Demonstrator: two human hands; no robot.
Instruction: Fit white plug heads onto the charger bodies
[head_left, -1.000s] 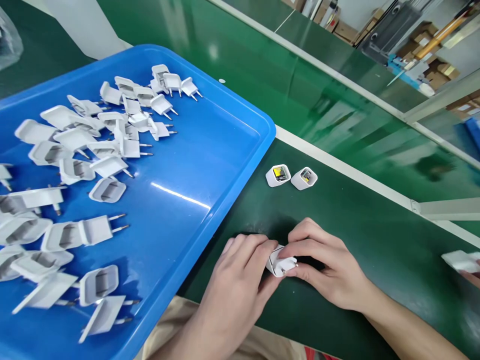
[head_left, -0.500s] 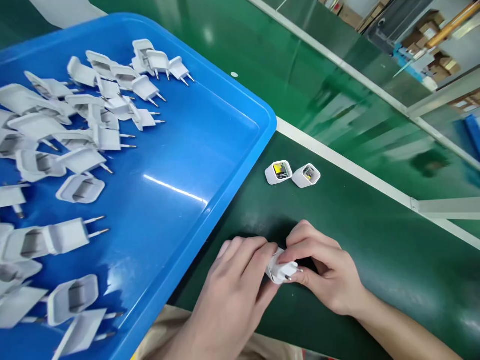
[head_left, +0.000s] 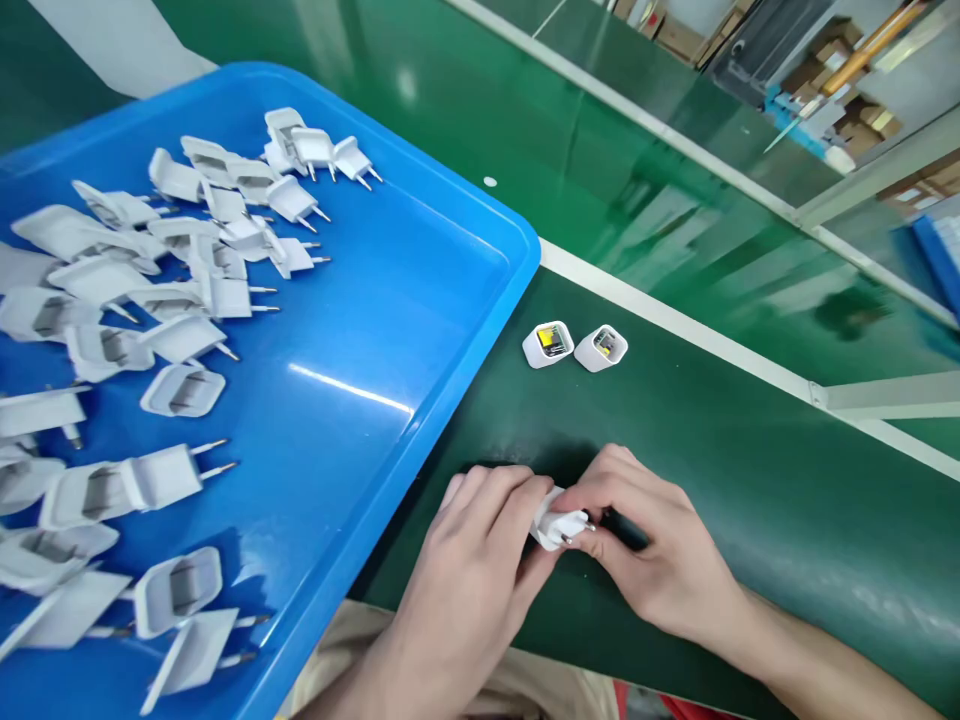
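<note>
White plug [head_left: 559, 525] being pinched between both hands, left [head_left: 469, 590] and right [head_left: 652, 550], at lower centre; halves apparently being pressed together. Next: a firm, aligned squeeze.

Glossy blue plastic tray [head_left: 480, 300], matt white plugs [head_left: 172, 475]

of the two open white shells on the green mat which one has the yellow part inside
The left open shell, the one nearer the blue tray. The right open shell shows no such yellow block.
</note>
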